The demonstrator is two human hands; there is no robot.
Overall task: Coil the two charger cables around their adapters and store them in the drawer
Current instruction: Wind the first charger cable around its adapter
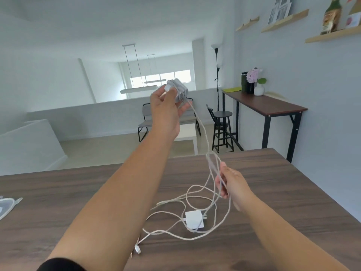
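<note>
My left hand (167,108) is raised high above the table and grips a white adapter (178,90) with a few turns of cable wrapped round it. Its white cable (203,130) runs down to my right hand (231,184), which holds a loop of it above the table. A second white adapter (194,220) lies flat on the brown wooden table (78,202), plug prongs pointing right. Its loose cable (170,234) sprawls in loops around it, with a connector end (137,249) near the front edge. No drawer is in view.
A clear plastic item (6,207) sits at the table's left edge. Beyond the table stand a bench, a low white table (187,133), a black stool (222,130) and a narrow side table (267,106) with a vase and flasks. Wall shelves hang on the right.
</note>
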